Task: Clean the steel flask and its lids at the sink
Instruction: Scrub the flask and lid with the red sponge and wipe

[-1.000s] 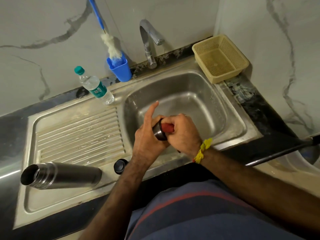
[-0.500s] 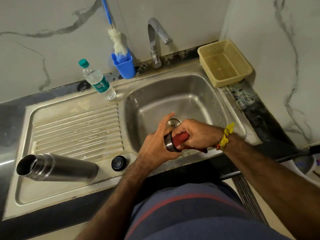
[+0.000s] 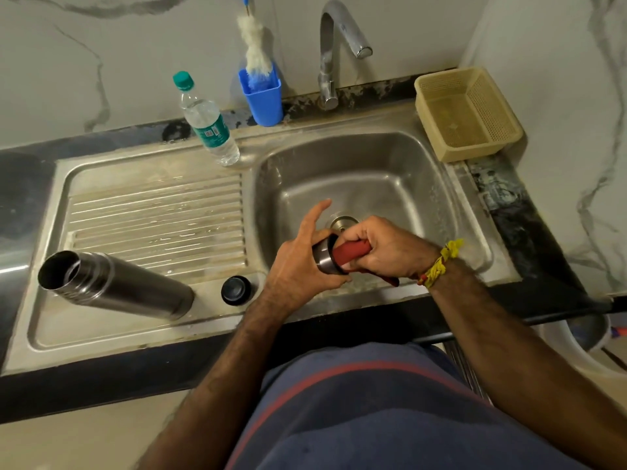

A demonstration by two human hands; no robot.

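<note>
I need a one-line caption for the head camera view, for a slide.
Over the steel sink, left hand holds steel cup lid; right hand pushes red cloth inside.

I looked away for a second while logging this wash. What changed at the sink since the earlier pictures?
Little. The left hand keeps holding the steel cup lid and the right hand keeps working the red cloth inside it. The flask and black stopper lie unmoved on the drainboard.

Dim, warm light; sharp focus, wide-angle bending at edges.
</note>
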